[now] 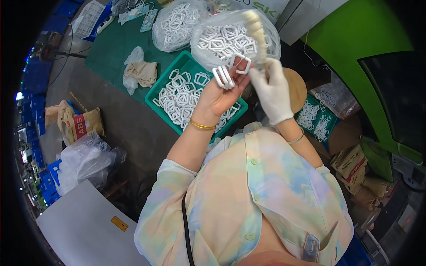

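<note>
My bare left hand point(224, 95), with a gold bangle at the wrist, is raised above a green crate point(153, 95). It holds several white plastic frame-shaped loops point(223, 77), grouped at the thumb side, and another white loop point(242, 64) at the fingertips. My right hand point(273, 91), in a white glove, is closed close beside that loop. A pale yellow, blurred, long ridged object point(254, 27) rises from near its fingers; its kind is unclear, and what the fingers grip is partly hidden. Many similar loops point(179, 97) lie loose in the crate below.
Two clear plastic bags, one farther left point(179, 24) and one nearer point(228, 40), hold more white loops on the green table point(108, 62). A smaller green tray point(321, 122) of loops stands right, beside a round brown surface point(295, 91). A green machine point(346, 40) borders the right.
</note>
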`<state>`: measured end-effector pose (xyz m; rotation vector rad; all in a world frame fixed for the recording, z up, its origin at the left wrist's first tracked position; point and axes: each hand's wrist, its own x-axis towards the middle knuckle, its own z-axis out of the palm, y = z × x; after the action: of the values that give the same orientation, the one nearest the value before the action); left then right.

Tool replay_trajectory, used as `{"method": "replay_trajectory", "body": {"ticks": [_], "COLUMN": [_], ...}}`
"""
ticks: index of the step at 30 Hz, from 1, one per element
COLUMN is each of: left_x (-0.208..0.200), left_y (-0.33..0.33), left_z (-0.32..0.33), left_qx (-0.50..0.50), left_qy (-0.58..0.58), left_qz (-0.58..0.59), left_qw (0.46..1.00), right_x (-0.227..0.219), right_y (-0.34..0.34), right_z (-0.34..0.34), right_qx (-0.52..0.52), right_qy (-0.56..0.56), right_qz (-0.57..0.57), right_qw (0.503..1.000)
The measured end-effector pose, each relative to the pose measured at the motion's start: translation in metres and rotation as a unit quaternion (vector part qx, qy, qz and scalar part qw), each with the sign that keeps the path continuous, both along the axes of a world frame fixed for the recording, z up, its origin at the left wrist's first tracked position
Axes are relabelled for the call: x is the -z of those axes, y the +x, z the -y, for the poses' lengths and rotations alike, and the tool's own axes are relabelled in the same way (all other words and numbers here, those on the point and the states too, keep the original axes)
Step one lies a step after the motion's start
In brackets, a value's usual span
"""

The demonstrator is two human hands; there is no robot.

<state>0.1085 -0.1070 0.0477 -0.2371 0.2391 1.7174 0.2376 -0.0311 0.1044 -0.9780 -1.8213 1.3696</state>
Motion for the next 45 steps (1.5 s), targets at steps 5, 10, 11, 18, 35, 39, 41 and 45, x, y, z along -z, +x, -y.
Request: {"method": "replay_trajectory", "body": {"ticks": [5,10,11,18,35,39,41,45], "left_x": [-0.004,-0.001,0.001,-0.016,-0.012,-0.014,-0.015,-0.034], "left_y": [0.003,-0.005,-0.005,-0.013,-0.022,-0.024,-0.025,-0.028], "left_z": [-0.003,-0.002,0.0,0.005,0.008,0.01,0.009,0.003], "left_qx": [0.025,0.002,0.03,-0.065,-0.023,-0.059,-0.057,-0.063], "left_qy": [0.032,0.06,0.049,0.064,0.145,0.057,0.052,0.003], "left_qz": [-0.019,-0.033,-0.079,-0.075,0.013,-0.055,-0.065,-0.068], "left_qw": [0.999,0.998,0.995,0.993,0.989,0.995,0.995,0.996], "right_x": [0.017,-0.002,-0.001,0.01,0.004,0.001,0.009,0.018], "right_y": [-0.004,-0.004,-0.007,0.01,0.021,0.024,0.027,0.036], "right_z": [0.008,0.009,0.018,-0.005,0.016,-0.004,-0.009,-0.04], "right_qx": [-0.044,-0.04,-0.057,-0.009,-0.167,-0.098,-0.097,-0.02], "right_qy": [0.053,0.048,0.047,0.044,0.106,0.11,0.128,0.061], "right_qz": [0.044,0.044,0.075,0.096,0.222,0.153,0.184,0.137], "right_qw": [0.997,0.997,0.994,0.994,0.955,0.977,0.97,0.988]}}
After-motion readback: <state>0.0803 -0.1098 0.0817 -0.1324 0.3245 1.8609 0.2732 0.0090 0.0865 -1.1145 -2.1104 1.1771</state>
